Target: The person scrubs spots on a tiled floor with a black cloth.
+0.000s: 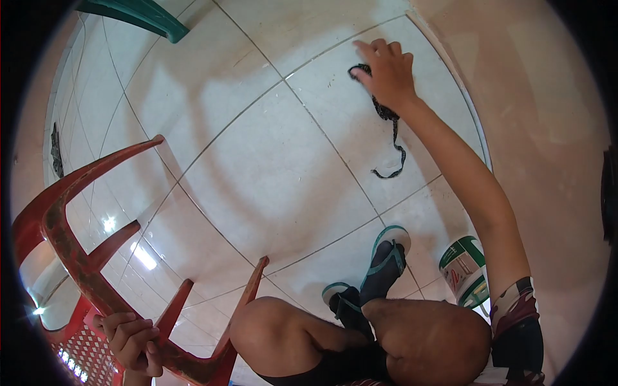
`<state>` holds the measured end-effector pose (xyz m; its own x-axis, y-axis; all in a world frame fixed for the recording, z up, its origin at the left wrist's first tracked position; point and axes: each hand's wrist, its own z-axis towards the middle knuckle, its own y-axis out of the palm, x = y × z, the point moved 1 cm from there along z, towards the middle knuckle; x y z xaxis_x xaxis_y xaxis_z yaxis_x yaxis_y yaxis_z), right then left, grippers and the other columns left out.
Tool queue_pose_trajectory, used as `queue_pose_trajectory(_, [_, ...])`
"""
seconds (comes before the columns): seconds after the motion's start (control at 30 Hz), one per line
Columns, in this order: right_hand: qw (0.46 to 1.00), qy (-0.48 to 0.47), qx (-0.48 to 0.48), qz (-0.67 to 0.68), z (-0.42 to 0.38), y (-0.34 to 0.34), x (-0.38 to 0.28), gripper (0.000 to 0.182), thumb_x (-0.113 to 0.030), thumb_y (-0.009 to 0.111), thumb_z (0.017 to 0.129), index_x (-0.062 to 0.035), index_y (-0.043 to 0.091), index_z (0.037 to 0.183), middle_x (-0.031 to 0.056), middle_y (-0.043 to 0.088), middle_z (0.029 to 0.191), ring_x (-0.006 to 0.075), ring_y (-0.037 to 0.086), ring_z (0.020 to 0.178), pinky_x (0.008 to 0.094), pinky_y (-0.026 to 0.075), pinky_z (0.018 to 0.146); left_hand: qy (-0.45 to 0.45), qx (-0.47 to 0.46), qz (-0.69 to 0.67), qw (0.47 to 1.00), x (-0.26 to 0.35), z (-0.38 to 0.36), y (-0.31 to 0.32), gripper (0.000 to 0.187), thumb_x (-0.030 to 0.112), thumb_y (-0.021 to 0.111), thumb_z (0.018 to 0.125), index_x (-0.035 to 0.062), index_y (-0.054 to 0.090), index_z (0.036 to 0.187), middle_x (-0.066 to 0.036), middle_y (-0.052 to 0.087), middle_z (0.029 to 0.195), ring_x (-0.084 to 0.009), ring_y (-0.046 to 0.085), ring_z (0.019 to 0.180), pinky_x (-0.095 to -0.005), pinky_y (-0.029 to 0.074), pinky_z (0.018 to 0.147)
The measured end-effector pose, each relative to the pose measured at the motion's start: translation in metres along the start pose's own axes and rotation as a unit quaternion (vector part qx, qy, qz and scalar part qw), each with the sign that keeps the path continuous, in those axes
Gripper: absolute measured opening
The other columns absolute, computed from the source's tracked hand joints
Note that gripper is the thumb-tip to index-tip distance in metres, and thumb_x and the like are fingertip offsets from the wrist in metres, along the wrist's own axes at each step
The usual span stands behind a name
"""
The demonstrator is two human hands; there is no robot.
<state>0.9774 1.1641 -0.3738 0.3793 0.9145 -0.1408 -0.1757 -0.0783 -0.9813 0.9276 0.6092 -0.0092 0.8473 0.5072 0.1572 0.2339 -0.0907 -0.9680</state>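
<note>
My left hand (132, 341) is wrapped round the edge of a red plastic chair (74, 248), at the lower left. The chair is tipped, its worn legs sticking out over the floor and its lattice panel below my hand. Far out at the upper right, my right hand (388, 72) has its thumb and fingers apart, just over a crumpled black strip (385, 110) that looks like cloth or cord. One loop of the strip shows by the thumb, and its thin tail curls on the tiles toward me. Part of the strip is hidden under the hand.
White floor tiles (270, 167) spread ahead, bordered by a wall (528, 128) on the right. A green-and-white bucket (465, 270) stands beside my right knee. Part of a green plastic object (145, 19) shows at the top left. My sandalled feet (385, 260) are below centre.
</note>
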Motion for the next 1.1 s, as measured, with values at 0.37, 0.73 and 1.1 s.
queue_pose_trajectory(0.37, [1.000, 0.016, 0.009, -0.021, -0.005, 0.000, 0.006, 0.051, -0.032, 0.072, 0.088, -0.0207, 0.058, 0.136, 0.0047, 0.060, 0.119, 0.0279, 0.052, 0.113, 0.0496, 0.040, 0.089, -0.002, -0.006, -0.006, 1.000, -0.001, -0.003, 0.000, 0.018, 0.025, 0.061, 0.070, 0.0106, 0.070, 0.076, -0.004, 0.069, 0.080, -0.0276, 0.057, 0.095, -0.0481, 0.029, 0.099])
queue_pose_trajectory(0.73, [1.000, 0.017, 0.011, 0.000, -0.011, 0.011, -0.002, 0.052, -0.033, 0.073, 0.089, -0.0201, 0.056, 0.137, 0.0038, 0.059, 0.118, 0.0282, 0.051, 0.111, 0.0495, 0.040, 0.088, -0.004, 0.002, 0.002, 1.000, 0.001, 0.001, 0.000, 0.019, 0.026, 0.061, 0.071, 0.0102, 0.070, 0.075, -0.004, 0.069, 0.080, -0.0277, 0.058, 0.094, -0.0475, 0.029, 0.099])
queue_pose_trajectory(1.1, [0.996, 0.078, 0.011, 0.036, -0.007, 0.016, -0.002, 0.048, -0.028, 0.070, 0.091, -0.0168, 0.056, 0.135, 0.0059, 0.058, 0.121, 0.0303, 0.051, 0.112, 0.0509, 0.041, 0.087, -0.001, 0.001, -0.010, 1.000, 0.000, 0.001, 0.000, 0.019, 0.027, 0.061, 0.072, 0.0105, 0.071, 0.075, -0.004, 0.070, 0.080, -0.0267, 0.057, 0.094, -0.0461, 0.029, 0.097])
